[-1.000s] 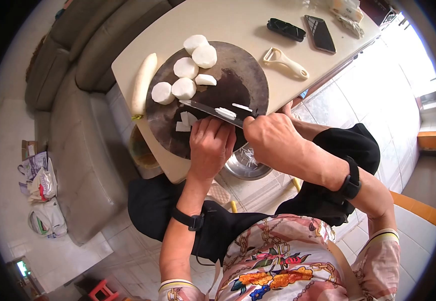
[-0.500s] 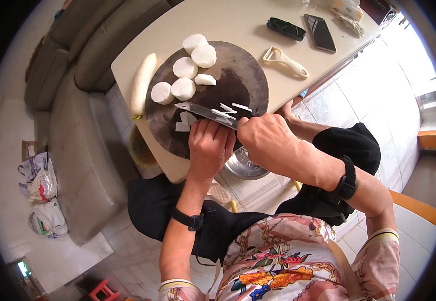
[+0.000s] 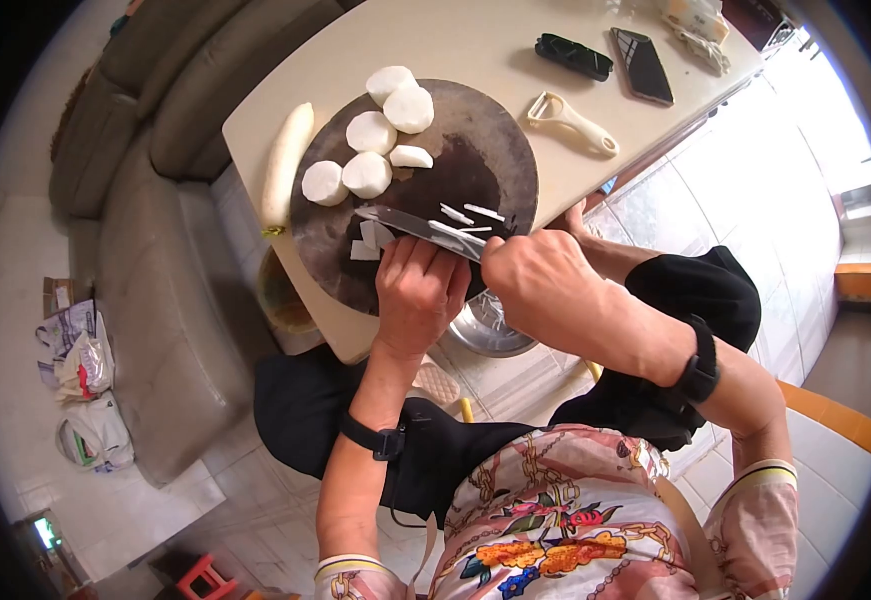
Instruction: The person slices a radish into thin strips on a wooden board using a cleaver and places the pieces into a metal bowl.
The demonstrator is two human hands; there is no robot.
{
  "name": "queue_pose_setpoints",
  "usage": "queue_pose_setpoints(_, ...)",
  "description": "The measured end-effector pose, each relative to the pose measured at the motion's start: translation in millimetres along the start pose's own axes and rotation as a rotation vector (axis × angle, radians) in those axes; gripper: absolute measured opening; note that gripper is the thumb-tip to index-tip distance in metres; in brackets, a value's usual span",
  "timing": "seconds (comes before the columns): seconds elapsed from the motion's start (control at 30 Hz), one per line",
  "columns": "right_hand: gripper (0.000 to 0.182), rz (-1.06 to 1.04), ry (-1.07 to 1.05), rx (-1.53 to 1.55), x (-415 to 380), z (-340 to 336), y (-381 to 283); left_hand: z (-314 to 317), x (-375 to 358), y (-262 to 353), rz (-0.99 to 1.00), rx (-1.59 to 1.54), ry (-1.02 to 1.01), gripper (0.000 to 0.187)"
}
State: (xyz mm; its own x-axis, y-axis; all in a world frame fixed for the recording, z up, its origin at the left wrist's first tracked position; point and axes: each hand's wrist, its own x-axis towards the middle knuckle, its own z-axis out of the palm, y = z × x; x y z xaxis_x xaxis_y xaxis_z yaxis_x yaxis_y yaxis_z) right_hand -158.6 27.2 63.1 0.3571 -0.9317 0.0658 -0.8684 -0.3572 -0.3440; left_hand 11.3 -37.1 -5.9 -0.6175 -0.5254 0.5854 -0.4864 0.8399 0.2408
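My right hand (image 3: 547, 282) is wrapped around the handle of a kitchen knife (image 3: 410, 224). Its blade lies across the round dark chopping board (image 3: 330, 270), tip toward the left. Close against the blade, my left hand (image 3: 413, 300) has its fingers bent and pressed down on white radish slices (image 3: 367, 242), mostly hidden beneath them. Thin white strips (image 3: 455, 214) lie beyond the blade, and some cling to it. Several thick peeled radish chunks (image 3: 366, 175) stand at the board's far left, with a smaller piece (image 3: 411, 156) beside them.
A whole white radish (image 3: 287, 165) lies left of the board on the pale table (image 3: 495, 40). To the right are a peeler (image 3: 572, 122), a phone (image 3: 642, 66) and a black case (image 3: 573, 57). Below the table edge sits a metal bowl (image 3: 492, 338) holding white strips.
The knife and my right hand have shifted slightly right and toward me. Strips beside the blade lie a little differently. My left hand stays in nearly the same place.
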Motion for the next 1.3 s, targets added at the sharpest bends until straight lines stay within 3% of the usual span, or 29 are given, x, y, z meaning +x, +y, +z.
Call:
queue_pose_setpoints(0.17, 0.007, 0.011, 0.094, 0.014, -3, 3, 3, -4, -4, 1, -0.005, -0.097, -0.003, 0.017)
queue_pose_setpoints(0.47, 0.008, 0.029, -0.029, -0.021, -18, -8, -2, -1, -10, -3, 0.003, -0.080, -0.023, 0.017)
queue_pose_setpoints(0.73, 0.006, -0.042, 0.154, 0.013, 4, 8, 2, -2, -11, -1, -0.004, -0.093, -0.005, 0.018)
queue_pose_setpoints(0.93, 0.010, 0.018, 0.034, 0.077, -16, -9, -6, 1, -13, -3, 0.012, -0.075, 0.020, 0.017)
queue_pose_setpoints(1.3, 0.006, 0.006, 0.065, 0.008, 6, 5, -2, -1, -12, -1, 0.020, -0.078, 0.030, 0.021)
